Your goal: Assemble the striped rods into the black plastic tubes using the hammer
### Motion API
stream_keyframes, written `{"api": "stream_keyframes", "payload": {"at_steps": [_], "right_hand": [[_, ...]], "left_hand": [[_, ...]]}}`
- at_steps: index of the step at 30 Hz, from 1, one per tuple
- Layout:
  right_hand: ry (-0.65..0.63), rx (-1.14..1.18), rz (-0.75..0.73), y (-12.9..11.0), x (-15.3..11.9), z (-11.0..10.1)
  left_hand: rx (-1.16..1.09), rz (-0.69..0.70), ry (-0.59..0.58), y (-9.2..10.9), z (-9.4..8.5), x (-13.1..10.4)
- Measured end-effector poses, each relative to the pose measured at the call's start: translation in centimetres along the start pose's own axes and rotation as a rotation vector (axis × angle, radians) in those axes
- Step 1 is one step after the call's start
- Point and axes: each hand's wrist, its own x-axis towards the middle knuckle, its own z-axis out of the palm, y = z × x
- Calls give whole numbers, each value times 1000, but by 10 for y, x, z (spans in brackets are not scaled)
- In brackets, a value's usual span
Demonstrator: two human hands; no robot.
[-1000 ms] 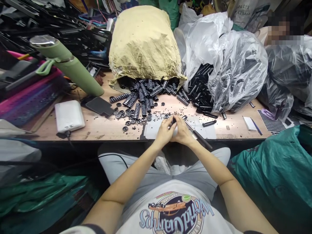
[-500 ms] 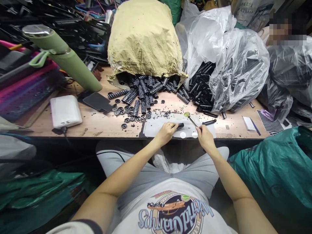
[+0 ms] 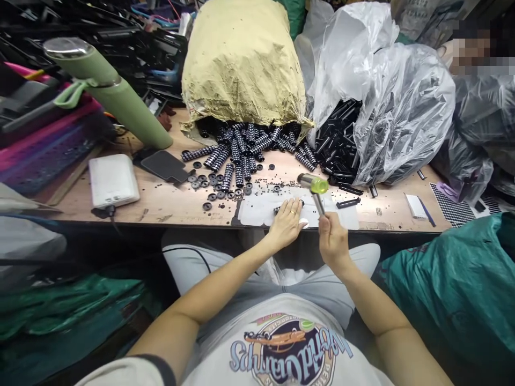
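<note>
Dark part (image 3: 277, 210): under left hand (image 3: 286, 222) | mallet (image 3: 313, 184): gripped in right hand (image 3: 333, 239)

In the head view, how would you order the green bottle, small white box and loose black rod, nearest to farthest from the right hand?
1. Loose black rod, just beyond the right hand.
2. Small white box, off to the right.
3. Green bottle, far left.

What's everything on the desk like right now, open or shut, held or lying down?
Hammer: held up in the right hand
Left hand: flat over a dark piece
Yellow sack: open, lying down
Ribbed black pieces: heaped loosely
Clear bag: open
Green bottle: lid on
White box: cable plugged in
</note>
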Motion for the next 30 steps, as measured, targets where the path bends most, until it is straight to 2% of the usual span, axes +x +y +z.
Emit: {"api": "stream_keyframes", "payload": {"at_steps": [4,6,11,13,15,19,21,25,28,30], "right_hand": [[-330,-202,-51,-9,-1,26],[-387,-241,-39,-10,0,28],[-87,-44,-51,-22,6,-7],[-28,17,-82,-28,8,-13],[-66,-3,-91,-29,10,-6],[-354,-249,-28,-22,14,23],[-412,-289,-12,-17,17,29],[-238,-224,42,-4,24,18],[-146,-244,135,18,32,10],[-142,-286,192,37,35,12]], "left_hand": [[-58,38,18,-6,7,0],[-82,49,37,-10,9,2],[-117,-20,13,-6,6,16],[-124,-42,-2,-3,5,21],[-121,-28,-4,-2,5,26],[-82,-16,-16,-9,5,35],[-84,-40,-25,-13,3,40],[-124,-134,-25,-8,-9,40],[-182,-38,-66,-1,-20,34],[-248,-36,-32,-11,-28,41]]}}
